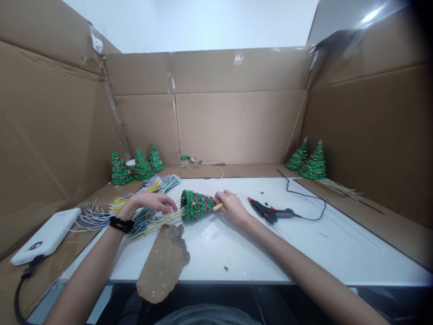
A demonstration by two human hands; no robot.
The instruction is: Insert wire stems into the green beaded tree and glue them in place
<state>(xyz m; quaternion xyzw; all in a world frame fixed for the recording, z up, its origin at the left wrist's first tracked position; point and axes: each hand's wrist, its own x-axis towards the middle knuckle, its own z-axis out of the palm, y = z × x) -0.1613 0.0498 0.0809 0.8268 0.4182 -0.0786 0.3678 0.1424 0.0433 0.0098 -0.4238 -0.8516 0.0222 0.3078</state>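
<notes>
A small green Christmas tree [196, 206] with red garland lies on its side above the white board, its wide base to the left. My right hand [231, 206] is closed at its tip, where a short tan stick [218, 206] shows beside the fingers. Just left of the base, my left hand [156, 202] has bent fingers close together over thin pale strands [165, 221] that reach the tree. Whether it pinches one is hard to see. Bundles of white, yellow and green wires [149, 216] lie under and around this hand.
A black glue gun [270, 212] lies right of my right hand, its cord trailing. Ragged cardboard [164, 266] overhangs the front edge. Finished trees stand at the back left [144, 165] and back right [314, 163]. A white power bank [47, 235] is at left. Cardboard walls [230, 126] enclose the board.
</notes>
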